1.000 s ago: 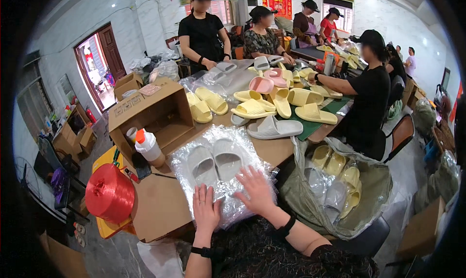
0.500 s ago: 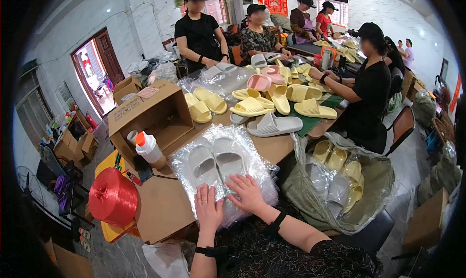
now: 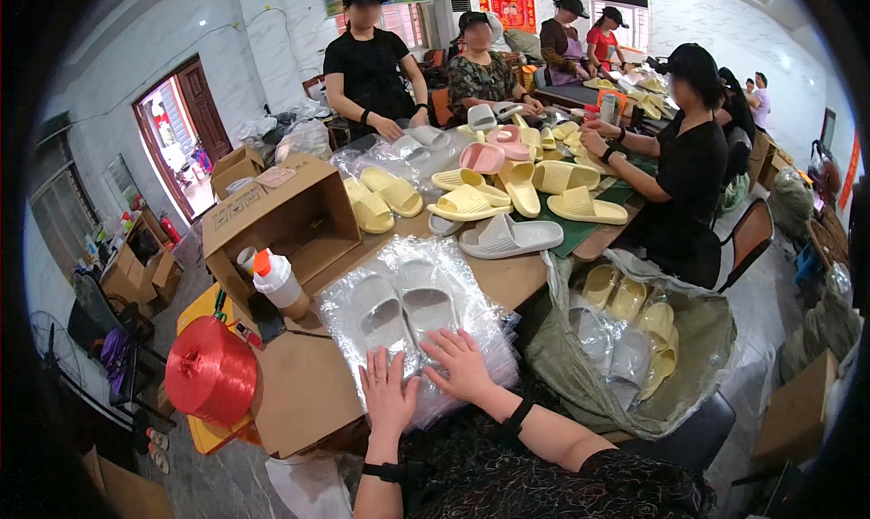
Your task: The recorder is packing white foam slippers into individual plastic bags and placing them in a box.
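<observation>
Both hands flat, fingers spread, gripping nothing: left hand point(image 3: 388, 394), right hand point(image 3: 464, 365) press the bagged slippers point(image 3: 403, 309). Slick plastic may slide toward worktop point(image 3: 304, 397) edge.

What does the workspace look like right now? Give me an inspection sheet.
Surface: brown table, crowded.
Job's things: pair of grey slippers in a clear plastic bag, lying flat at the near edge.
Clutter: open cardboard box, white squeeze bottle with orange cap, red twine spool, yellow slippers, pink slipper, loose grey slipper.
Grips: left hand and right hand flat on the bag, fingers spread.
Cables: nothing seen.
Surroundings: sack of bagged slippers to the right; co-workers at the far side; open doorway to the left.
</observation>
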`<move>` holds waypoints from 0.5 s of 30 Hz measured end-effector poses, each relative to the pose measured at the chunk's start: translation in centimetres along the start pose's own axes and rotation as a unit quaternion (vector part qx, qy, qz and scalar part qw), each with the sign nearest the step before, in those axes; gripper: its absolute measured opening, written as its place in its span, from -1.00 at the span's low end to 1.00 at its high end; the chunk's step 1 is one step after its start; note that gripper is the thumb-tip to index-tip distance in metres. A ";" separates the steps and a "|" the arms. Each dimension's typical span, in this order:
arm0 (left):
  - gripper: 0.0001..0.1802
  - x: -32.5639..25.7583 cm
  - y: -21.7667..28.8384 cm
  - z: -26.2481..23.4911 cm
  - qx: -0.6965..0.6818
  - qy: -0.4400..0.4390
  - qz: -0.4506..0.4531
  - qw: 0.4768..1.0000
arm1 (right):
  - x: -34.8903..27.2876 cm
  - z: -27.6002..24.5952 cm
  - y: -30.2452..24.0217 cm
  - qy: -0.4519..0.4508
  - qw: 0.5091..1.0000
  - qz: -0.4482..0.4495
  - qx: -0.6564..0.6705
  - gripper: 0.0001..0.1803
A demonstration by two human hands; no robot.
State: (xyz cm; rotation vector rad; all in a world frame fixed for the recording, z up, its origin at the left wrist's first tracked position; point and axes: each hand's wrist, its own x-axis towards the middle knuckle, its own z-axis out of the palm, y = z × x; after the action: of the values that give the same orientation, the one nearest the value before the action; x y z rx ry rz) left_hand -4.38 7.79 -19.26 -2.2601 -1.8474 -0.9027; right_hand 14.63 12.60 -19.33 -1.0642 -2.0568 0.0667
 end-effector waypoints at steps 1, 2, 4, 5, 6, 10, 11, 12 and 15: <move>-0.39 0.2 0.2 -0.1 -0.001 -0.005 -0.001 1.000 | -0.1 0.0 0.1 0.001 1.000 0.001 -0.005 -0.46; -0.39 0.3 0.3 -0.2 -0.003 -0.010 -0.002 1.000 | -0.1 0.1 0.1 0.001 1.000 0.001 -0.005 -0.46; -0.39 0.1 0.2 -0.1 0.000 -0.005 0.001 1.000 | -0.1 0.2 0.2 0.004 1.000 -0.006 -0.009 -0.43; -0.40 0.1 0.1 -0.2 0.002 -0.001 0.003 1.000 | -0.1 0.3 0.1 0.004 1.000 -0.006 -0.008 -0.43; -0.40 0.1 0.2 -0.2 0.003 -0.001 0.003 1.000 | -0.1 0.3 0.1 0.006 1.000 -0.007 -0.008 -0.43; -0.42 0.1 0.4 -0.4 -0.004 0.004 -0.002 1.000 | -0.1 0.2 0.2 0.000 1.000 -0.006 -0.003 -0.44; -0.43 0.2 0.4 -0.4 -0.004 0.004 -0.002 1.000 | -0.1 0.2 0.2 0.000 1.000 -0.006 -0.003 -0.44; -0.43 0.1 0.4 -0.4 -0.004 0.004 -0.002 1.000 | -0.2 0.2 0.1 -0.001 1.000 -0.005 -0.002 -0.44; -0.43 0.0 0.3 -0.3 -0.004 0.005 0.001 1.000 | -0.1 0.1 -0.1 -0.001 1.000 -0.005 -0.002 -0.44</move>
State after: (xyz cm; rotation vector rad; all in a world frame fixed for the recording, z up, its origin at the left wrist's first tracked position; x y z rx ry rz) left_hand -4.25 7.60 -18.92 -2.2573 -1.8392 -0.9202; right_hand 14.57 12.50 -19.45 -1.0569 -2.0652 0.0584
